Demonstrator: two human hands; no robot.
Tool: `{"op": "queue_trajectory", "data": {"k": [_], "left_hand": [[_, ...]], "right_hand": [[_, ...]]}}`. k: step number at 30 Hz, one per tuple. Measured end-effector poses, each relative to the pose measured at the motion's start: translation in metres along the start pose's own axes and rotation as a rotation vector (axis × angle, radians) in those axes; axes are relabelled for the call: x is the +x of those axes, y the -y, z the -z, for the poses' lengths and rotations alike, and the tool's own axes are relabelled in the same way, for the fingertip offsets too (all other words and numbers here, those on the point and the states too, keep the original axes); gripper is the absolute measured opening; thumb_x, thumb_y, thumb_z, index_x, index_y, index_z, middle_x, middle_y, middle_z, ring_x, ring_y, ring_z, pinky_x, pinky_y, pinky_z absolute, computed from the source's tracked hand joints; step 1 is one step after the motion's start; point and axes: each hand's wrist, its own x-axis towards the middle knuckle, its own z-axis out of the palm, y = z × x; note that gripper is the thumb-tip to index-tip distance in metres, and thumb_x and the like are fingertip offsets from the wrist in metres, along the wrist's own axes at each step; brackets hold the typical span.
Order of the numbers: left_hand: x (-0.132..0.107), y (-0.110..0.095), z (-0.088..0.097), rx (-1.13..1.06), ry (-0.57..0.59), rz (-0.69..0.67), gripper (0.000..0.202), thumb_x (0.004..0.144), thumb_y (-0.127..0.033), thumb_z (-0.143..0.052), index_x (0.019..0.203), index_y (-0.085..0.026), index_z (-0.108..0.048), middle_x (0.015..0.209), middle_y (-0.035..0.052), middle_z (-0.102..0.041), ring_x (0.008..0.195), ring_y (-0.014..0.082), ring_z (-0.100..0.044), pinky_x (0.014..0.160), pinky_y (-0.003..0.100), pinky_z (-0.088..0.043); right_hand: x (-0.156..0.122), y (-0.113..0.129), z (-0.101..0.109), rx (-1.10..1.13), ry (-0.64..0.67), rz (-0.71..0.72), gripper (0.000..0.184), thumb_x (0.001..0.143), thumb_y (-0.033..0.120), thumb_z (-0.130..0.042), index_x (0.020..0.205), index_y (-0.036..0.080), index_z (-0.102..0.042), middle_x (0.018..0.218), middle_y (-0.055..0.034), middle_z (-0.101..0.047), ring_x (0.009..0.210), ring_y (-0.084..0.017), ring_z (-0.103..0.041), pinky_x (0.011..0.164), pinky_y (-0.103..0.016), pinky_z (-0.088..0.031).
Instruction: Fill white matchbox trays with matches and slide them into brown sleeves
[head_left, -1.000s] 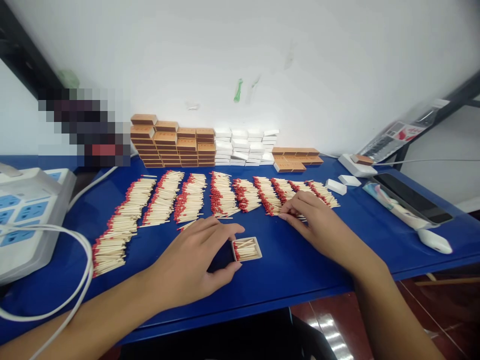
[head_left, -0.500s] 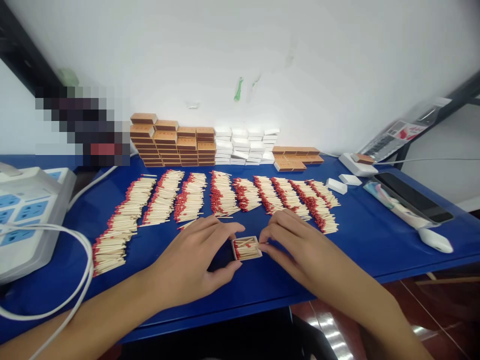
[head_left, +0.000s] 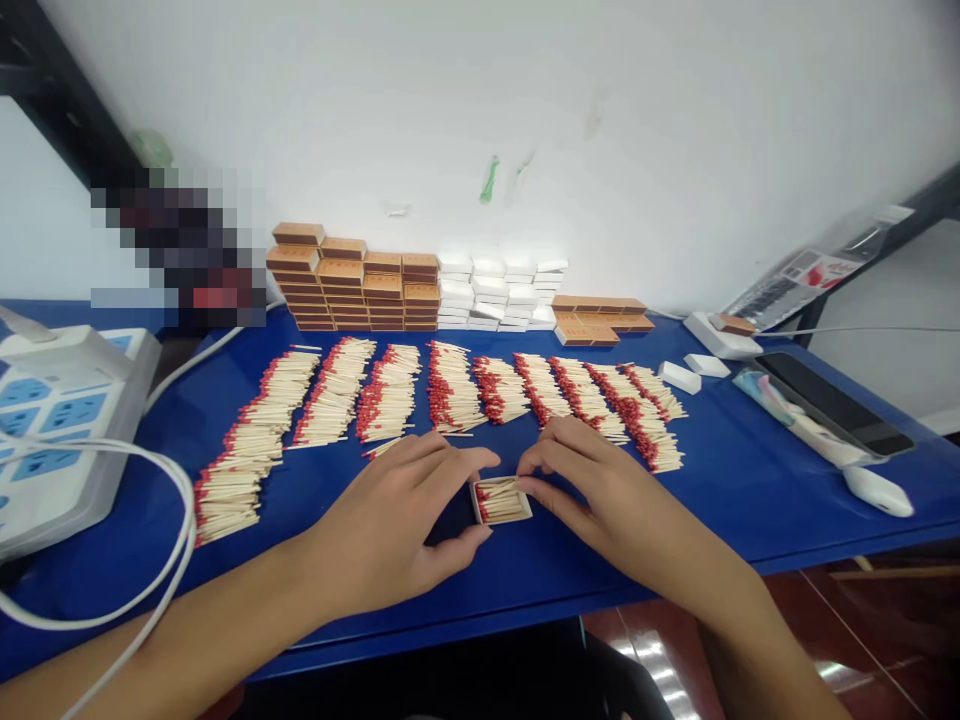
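A small white matchbox tray lies on the blue table, with red-headed matchsticks inside it. My left hand curves around the tray's left end, thumb and forefinger spread apart. Its thumb tip is at the near left corner, and a small gap shows between the forefinger and the far rim. At the tray's right end, my right hand pinches the pale ends of matchsticks at the far right corner; how many is hidden. Beyond the hands, loose matchsticks lie in several long heaps.
Against the wall stand stacked brown matchboxes and white trays. Two white trays lie at the right, near a phone and a white-ended object in a wrapper. A power strip with a looping white cable occupies the left.
The view has shifted slightly. My right fingertips have moved a little toward the tray's far right corner, and matchsticks there now lie slanted. My left hand keeps its place around the tray.
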Motion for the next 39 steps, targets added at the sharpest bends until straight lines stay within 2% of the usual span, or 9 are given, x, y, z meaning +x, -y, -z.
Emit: {"op": "queue_trajectory", "data": {"k": [17, 20, 23, 25, 28, 32, 39], "left_hand": [[0.000, 0.000, 0.000, 0.004, -0.005, 0.015, 0.046, 0.098, -0.027, -0.072, 0.139, -0.025, -0.051, 0.119, 0.0035, -0.076, 0.106, 0.0252, -0.070, 0.093, 0.042, -0.057], [0.001, 0.001, 0.000, 0.007, -0.008, 0.017, 0.044, 0.099, -0.028, -0.071, 0.138, -0.026, -0.052, 0.121, 0.0034, -0.077, 0.108, 0.0253, -0.070, 0.095, 0.043, -0.057], [0.001, 0.000, 0.000, 0.002, -0.004, 0.019, 0.043, 0.099, -0.029, -0.071, 0.138, -0.025, -0.052, 0.124, 0.0037, -0.077, 0.109, 0.0254, -0.070, 0.098, 0.044, -0.057], [0.001, 0.000, 0.001, 0.001, 0.005, 0.023, 0.043, 0.099, -0.028, -0.071, 0.138, -0.025, -0.053, 0.124, 0.0038, -0.077, 0.108, 0.0254, -0.070, 0.097, 0.044, -0.058], [0.001, -0.001, 0.001, 0.003, 0.018, 0.031, 0.042, 0.098, -0.029, -0.071, 0.136, -0.024, -0.054, 0.122, 0.0038, -0.077, 0.106, 0.0257, -0.071, 0.094, 0.044, -0.058], [0.002, -0.001, 0.001, -0.005, 0.014, 0.036, 0.042, 0.098, -0.029, -0.071, 0.137, -0.024, -0.055, 0.120, 0.0040, -0.077, 0.106, 0.0260, -0.071, 0.093, 0.044, -0.058], [0.002, 0.000, 0.001, -0.007, 0.029, 0.046, 0.042, 0.099, -0.029, -0.071, 0.137, -0.025, -0.054, 0.121, 0.0040, -0.077, 0.109, 0.0260, -0.071, 0.095, 0.044, -0.058]], "right_hand": [[-0.001, 0.004, -0.002, 0.071, 0.022, 0.022, 0.015, 0.112, 0.023, -0.053, 0.109, 0.022, -0.068, 0.105, -0.0061, -0.064, 0.095, -0.020, -0.065, 0.086, -0.035, -0.053], [-0.002, -0.009, 0.008, 0.050, -0.084, -0.013, 0.014, 0.111, 0.027, -0.057, 0.105, 0.023, -0.069, 0.103, -0.0059, -0.066, 0.092, -0.020, -0.065, 0.083, -0.034, -0.053], [-0.006, -0.034, 0.020, -0.064, -0.209, -0.122, 0.015, 0.108, 0.032, -0.060, 0.102, 0.024, -0.071, 0.099, -0.0066, -0.069, 0.088, -0.022, -0.066, 0.079, -0.036, -0.053], [-0.010, -0.052, 0.024, -0.133, -0.208, -0.166, 0.016, 0.106, 0.035, -0.062, 0.102, 0.024, -0.072, 0.099, -0.0075, -0.069, 0.090, -0.024, -0.067, 0.082, -0.039, -0.054], [-0.014, -0.071, 0.024, -0.128, -0.140, -0.154, 0.019, 0.106, 0.038, -0.062, 0.112, 0.025, -0.075, 0.104, -0.0090, -0.069, 0.096, -0.027, -0.068, 0.087, -0.043, -0.056], [-0.012, -0.073, 0.018, -0.090, -0.121, -0.133, 0.018, 0.107, 0.034, -0.060, 0.111, 0.024, -0.075, 0.107, -0.0094, -0.069, 0.101, -0.027, -0.067, 0.091, -0.044, -0.056], [-0.006, -0.066, 0.017, -0.063, -0.088, -0.155, 0.016, 0.108, 0.031, -0.058, 0.097, 0.023, -0.067, 0.100, -0.0071, -0.065, 0.094, -0.024, -0.062, 0.084, -0.039, -0.052]]}}
